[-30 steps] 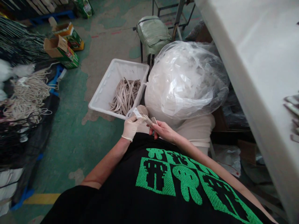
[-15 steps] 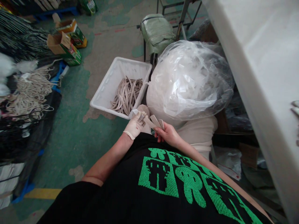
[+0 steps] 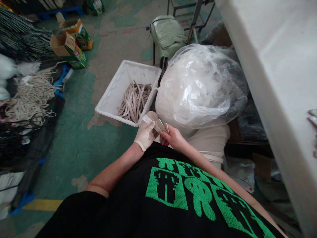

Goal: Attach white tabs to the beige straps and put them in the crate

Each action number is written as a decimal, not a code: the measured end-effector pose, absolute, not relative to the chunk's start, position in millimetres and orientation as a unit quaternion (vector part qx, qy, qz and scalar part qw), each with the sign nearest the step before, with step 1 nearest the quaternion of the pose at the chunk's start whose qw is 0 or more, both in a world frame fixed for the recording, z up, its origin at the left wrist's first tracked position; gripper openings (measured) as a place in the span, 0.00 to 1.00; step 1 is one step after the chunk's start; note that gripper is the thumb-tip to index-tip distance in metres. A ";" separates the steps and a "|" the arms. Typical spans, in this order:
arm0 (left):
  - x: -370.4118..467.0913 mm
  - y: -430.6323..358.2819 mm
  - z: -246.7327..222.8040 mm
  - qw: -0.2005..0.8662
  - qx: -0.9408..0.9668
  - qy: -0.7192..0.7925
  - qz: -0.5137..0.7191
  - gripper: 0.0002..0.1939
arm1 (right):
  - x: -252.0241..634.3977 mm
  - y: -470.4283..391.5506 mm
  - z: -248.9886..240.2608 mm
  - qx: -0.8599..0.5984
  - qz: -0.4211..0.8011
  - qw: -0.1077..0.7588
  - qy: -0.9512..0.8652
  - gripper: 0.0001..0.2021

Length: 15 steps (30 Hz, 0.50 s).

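In a thin pale glove, my left hand pinches a small whitish translucent piece, perhaps plastic film. My bare right hand is closed around several flat beige strips, whose ends poke out from its fingers toward the left hand. The two hands nearly meet in front of my body, and the strips' left ends reach the gloved fingers. Just beyond them stands a white plastic bin with a heap of long beige straps inside.
A large clear bag full of white pieces bulges at the right. Behind it sits a green wrapped bundle. A pale tabletop runs along the right. Cartons and coiled cords lie on the left.
My hands have come closer together. The left has shifted slightly right, and the strips in the right hand have moved a little toward the gloved fingers.
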<state>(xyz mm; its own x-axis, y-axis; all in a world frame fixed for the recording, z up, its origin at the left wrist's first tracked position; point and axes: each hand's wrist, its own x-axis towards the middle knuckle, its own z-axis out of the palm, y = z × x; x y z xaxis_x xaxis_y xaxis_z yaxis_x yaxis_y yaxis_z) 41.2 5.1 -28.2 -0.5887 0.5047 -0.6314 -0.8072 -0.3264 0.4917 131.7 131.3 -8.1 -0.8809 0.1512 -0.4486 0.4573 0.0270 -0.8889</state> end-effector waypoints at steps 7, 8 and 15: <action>36.3 2.2 -28.3 0.383 -0.244 0.424 0.784 0.10 | 151.4 154.4 21.1 0.145 -0.640 0.146 0.741 0.17; 39.5 3.7 -25.8 0.394 -0.239 0.423 0.780 0.10 | 151.8 156.0 22.4 0.140 -0.626 0.133 0.755 0.20; 45.4 13.4 -5.6 0.394 -0.186 0.415 0.799 0.10 | 147.9 155.7 37.3 0.142 -0.607 0.108 0.774 0.25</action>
<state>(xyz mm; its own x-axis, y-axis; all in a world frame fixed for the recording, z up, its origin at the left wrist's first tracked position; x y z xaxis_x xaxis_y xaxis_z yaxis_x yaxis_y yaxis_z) 45.4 13.4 -5.6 -0.6215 0.4745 -0.6234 -0.7828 -0.3451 0.5177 147.9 155.7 37.3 -0.9362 0.0890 -0.3399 0.3514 0.2225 -0.9094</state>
